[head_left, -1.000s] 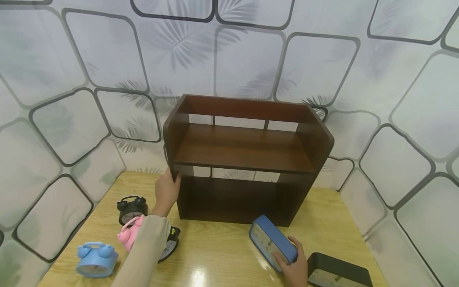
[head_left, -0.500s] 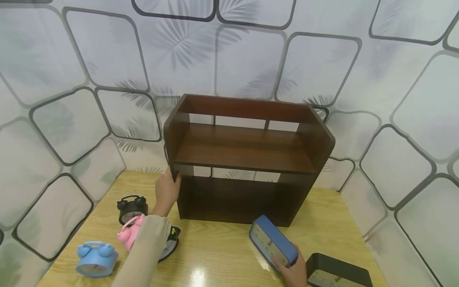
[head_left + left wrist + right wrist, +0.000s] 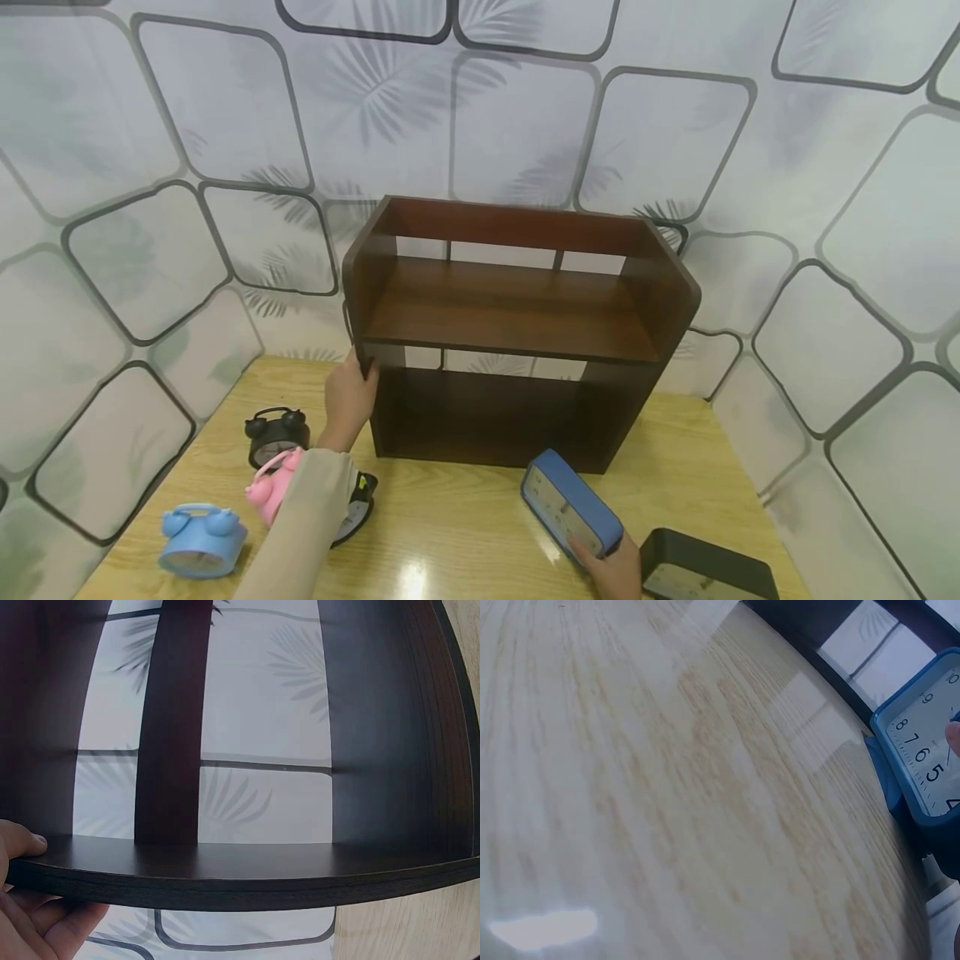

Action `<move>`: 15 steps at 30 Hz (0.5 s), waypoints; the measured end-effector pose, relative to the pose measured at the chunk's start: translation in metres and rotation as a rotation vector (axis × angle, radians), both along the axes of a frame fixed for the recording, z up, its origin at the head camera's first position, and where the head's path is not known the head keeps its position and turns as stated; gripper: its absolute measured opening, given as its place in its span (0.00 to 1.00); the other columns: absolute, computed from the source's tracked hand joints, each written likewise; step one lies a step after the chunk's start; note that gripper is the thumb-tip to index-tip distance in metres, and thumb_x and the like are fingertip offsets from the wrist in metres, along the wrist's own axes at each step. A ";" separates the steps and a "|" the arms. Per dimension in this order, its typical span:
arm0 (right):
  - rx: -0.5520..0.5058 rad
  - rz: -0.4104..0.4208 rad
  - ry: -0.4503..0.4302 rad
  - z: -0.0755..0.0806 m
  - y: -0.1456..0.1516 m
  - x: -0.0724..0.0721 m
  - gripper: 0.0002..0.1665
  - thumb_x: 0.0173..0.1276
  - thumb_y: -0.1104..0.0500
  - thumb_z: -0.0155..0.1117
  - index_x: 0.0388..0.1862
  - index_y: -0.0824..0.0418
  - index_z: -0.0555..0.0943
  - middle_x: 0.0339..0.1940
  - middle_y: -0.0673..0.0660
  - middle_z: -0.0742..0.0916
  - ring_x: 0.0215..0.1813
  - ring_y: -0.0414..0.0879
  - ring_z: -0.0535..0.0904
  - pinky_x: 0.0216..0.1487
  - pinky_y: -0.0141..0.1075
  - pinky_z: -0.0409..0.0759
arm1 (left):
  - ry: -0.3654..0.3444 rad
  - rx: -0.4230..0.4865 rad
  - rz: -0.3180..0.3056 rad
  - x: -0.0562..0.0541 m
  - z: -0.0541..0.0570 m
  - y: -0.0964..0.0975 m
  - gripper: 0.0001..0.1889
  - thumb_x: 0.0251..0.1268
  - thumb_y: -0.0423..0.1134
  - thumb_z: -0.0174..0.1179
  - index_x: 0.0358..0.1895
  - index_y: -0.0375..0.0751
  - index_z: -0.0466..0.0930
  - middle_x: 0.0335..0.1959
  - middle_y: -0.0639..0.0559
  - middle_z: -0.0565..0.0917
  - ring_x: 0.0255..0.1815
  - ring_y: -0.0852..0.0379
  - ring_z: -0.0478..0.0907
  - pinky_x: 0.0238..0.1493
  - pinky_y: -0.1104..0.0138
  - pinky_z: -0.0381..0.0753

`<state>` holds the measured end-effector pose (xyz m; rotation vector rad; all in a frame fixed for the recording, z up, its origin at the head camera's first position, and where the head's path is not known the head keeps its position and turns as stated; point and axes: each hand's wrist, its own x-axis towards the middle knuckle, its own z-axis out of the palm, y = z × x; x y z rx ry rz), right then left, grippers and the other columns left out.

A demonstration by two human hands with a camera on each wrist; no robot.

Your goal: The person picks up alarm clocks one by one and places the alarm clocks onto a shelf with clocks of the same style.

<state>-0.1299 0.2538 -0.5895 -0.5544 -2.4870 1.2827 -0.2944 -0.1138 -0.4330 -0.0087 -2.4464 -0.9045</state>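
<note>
My left hand [image 3: 348, 402] grips the left side panel of a dark brown two-tier wooden shelf [image 3: 510, 308]. In the left wrist view the thumb lies on one face of the panel [image 3: 247, 889] and the fingers on the other. My right hand [image 3: 618, 571] holds the near end of a blue box-shaped clock [image 3: 581, 500], its thumb on the dial side. The clock stands at an angle on the table, close to the shelf's lower front edge. Numerals show on the blue clock's face [image 3: 919, 746] in the right wrist view; most of that hand is out of frame there.
A black box-shaped clock [image 3: 708, 567] stands right of my right hand. At the left are black [image 3: 277, 439], pink [image 3: 273, 492] and light blue [image 3: 201, 542] twin-bell alarm clocks. Another dark clock [image 3: 356, 508] is partly behind my left sleeve. Patterned walls [image 3: 525, 125] enclose the table [image 3: 450, 533].
The fingers of my right hand have slid down round the end of the blue clock, now mostly hidden behind it. The clock, shelf and left hand stay put.
</note>
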 end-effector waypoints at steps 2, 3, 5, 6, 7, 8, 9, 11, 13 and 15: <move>-0.014 0.006 0.018 -0.001 0.000 -0.001 0.38 0.40 0.53 0.81 0.46 0.73 0.77 0.41 0.67 0.86 0.39 0.41 0.80 0.43 0.35 0.78 | -0.003 0.005 0.000 0.000 0.000 0.000 0.13 0.64 0.37 0.55 0.44 0.28 0.73 0.30 0.24 0.81 0.32 0.27 0.78 0.34 0.42 0.72; -0.025 0.005 0.032 -0.001 0.000 -0.002 0.36 0.40 0.54 0.81 0.45 0.72 0.78 0.40 0.66 0.86 0.38 0.37 0.79 0.42 0.32 0.78 | -0.004 0.008 -0.001 0.000 0.000 0.000 0.13 0.64 0.37 0.55 0.44 0.28 0.73 0.30 0.24 0.81 0.32 0.27 0.78 0.34 0.42 0.72; -0.039 0.010 0.058 -0.002 0.000 -0.003 0.35 0.40 0.54 0.81 0.44 0.72 0.78 0.40 0.65 0.86 0.36 0.32 0.78 0.41 0.30 0.78 | -0.004 0.012 -0.002 0.000 0.000 0.000 0.13 0.64 0.37 0.55 0.44 0.28 0.73 0.31 0.24 0.81 0.32 0.27 0.78 0.35 0.41 0.72; -0.036 0.008 0.064 -0.002 0.000 -0.003 0.35 0.40 0.54 0.81 0.44 0.72 0.78 0.40 0.65 0.86 0.36 0.30 0.77 0.41 0.29 0.77 | -0.004 0.012 -0.002 0.000 0.000 0.000 0.13 0.64 0.37 0.55 0.44 0.28 0.73 0.31 0.24 0.81 0.32 0.26 0.78 0.35 0.41 0.72; -0.035 0.005 0.070 -0.002 0.000 -0.004 0.35 0.40 0.54 0.81 0.44 0.72 0.78 0.40 0.65 0.86 0.36 0.30 0.77 0.41 0.29 0.77 | -0.004 0.012 -0.002 0.000 0.000 0.000 0.13 0.63 0.37 0.55 0.44 0.28 0.72 0.31 0.23 0.81 0.32 0.26 0.78 0.35 0.41 0.72; -0.031 0.002 0.070 -0.002 0.000 -0.004 0.35 0.40 0.54 0.81 0.44 0.71 0.78 0.40 0.65 0.86 0.37 0.31 0.77 0.41 0.29 0.77 | -0.005 0.011 -0.002 0.000 0.001 0.000 0.13 0.64 0.37 0.54 0.44 0.28 0.72 0.31 0.23 0.81 0.32 0.26 0.78 0.35 0.41 0.72; -0.031 0.000 0.073 -0.002 0.001 -0.005 0.34 0.40 0.54 0.81 0.44 0.71 0.78 0.40 0.65 0.86 0.37 0.32 0.77 0.42 0.30 0.77 | -0.005 0.010 -0.002 -0.001 0.001 0.000 0.13 0.63 0.37 0.54 0.44 0.28 0.72 0.31 0.23 0.81 0.33 0.26 0.78 0.35 0.41 0.72; -0.022 0.005 0.076 -0.003 0.001 -0.005 0.34 0.41 0.54 0.80 0.43 0.72 0.78 0.40 0.65 0.86 0.38 0.34 0.78 0.42 0.30 0.77 | -0.007 0.006 -0.002 -0.001 0.001 0.000 0.14 0.64 0.37 0.54 0.45 0.29 0.72 0.31 0.24 0.81 0.33 0.27 0.78 0.35 0.41 0.72; -0.026 0.006 0.081 -0.003 0.001 -0.005 0.34 0.41 0.55 0.80 0.43 0.72 0.78 0.39 0.66 0.86 0.38 0.34 0.78 0.42 0.29 0.77 | -0.010 0.004 -0.001 -0.001 0.001 0.000 0.14 0.63 0.37 0.55 0.46 0.29 0.72 0.31 0.24 0.81 0.33 0.27 0.78 0.36 0.42 0.72; -0.036 0.009 0.089 -0.002 0.001 -0.006 0.33 0.40 0.56 0.80 0.42 0.73 0.78 0.39 0.66 0.86 0.37 0.33 0.77 0.41 0.28 0.76 | -0.014 0.003 -0.002 -0.001 0.001 0.000 0.14 0.63 0.37 0.55 0.45 0.29 0.72 0.31 0.24 0.81 0.33 0.27 0.78 0.36 0.42 0.72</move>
